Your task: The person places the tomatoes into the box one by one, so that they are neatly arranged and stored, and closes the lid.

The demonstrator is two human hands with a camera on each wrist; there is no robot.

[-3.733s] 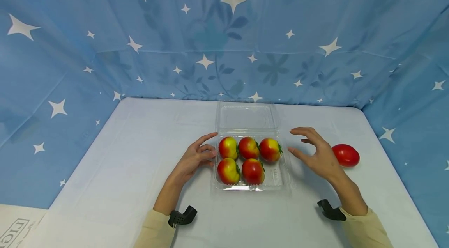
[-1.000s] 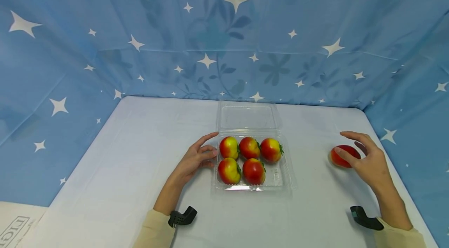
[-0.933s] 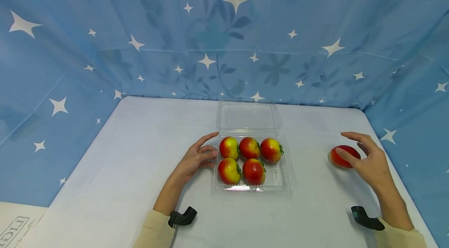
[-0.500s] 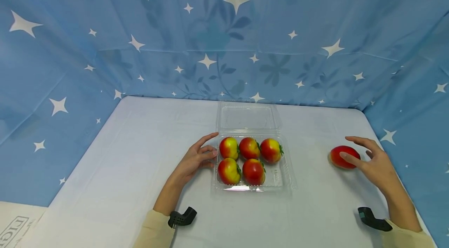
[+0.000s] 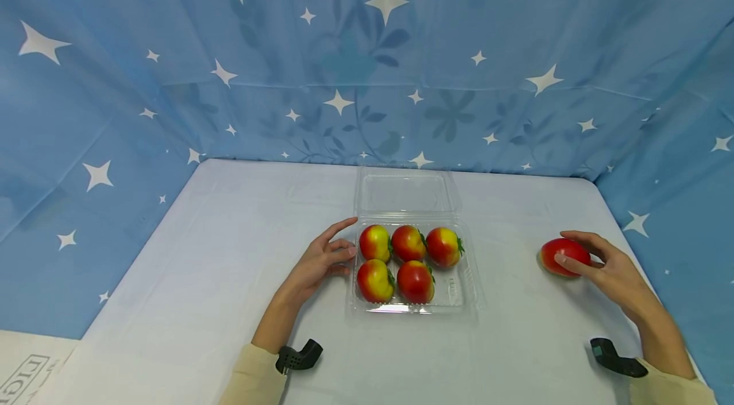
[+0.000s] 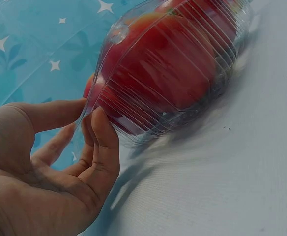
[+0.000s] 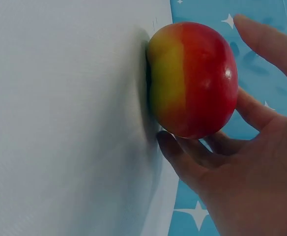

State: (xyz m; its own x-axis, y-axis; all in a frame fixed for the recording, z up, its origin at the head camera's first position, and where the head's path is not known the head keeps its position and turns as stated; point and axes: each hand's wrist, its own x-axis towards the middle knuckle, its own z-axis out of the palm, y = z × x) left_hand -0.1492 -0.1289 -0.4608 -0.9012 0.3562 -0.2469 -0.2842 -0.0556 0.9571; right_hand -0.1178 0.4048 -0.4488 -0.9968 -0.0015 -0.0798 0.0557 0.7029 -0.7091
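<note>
In the head view, a clear plastic clamshell box (image 5: 453,290) lies opened flat, its lid (image 5: 407,193) toward the curtain. Several red-and-yellow fruits with green leafy tops, such as this fruit (image 5: 415,281), sit in its base; the front right spot holds none. My left hand (image 5: 315,263) pinches the box's left rim between thumb and fingers, clearest in the left wrist view. To the right, a loose red-and-yellow fruit (image 7: 192,81) rests on the table. My right hand (image 5: 613,274) spreads around it; in the right wrist view one digit stands apart from it while other fingers are close beneath.
A white cloth covers the table (image 5: 229,252). Blue star-patterned curtain (image 5: 344,61) closes off the back and both sides. A printed pale sheet or box (image 5: 28,367) shows at the lower left corner. Each wrist wears a black camera mount.
My right hand has left the box's right side, gone to the loose fruit and lowered around it over the last second. The left hand and the box stay in place.
</note>
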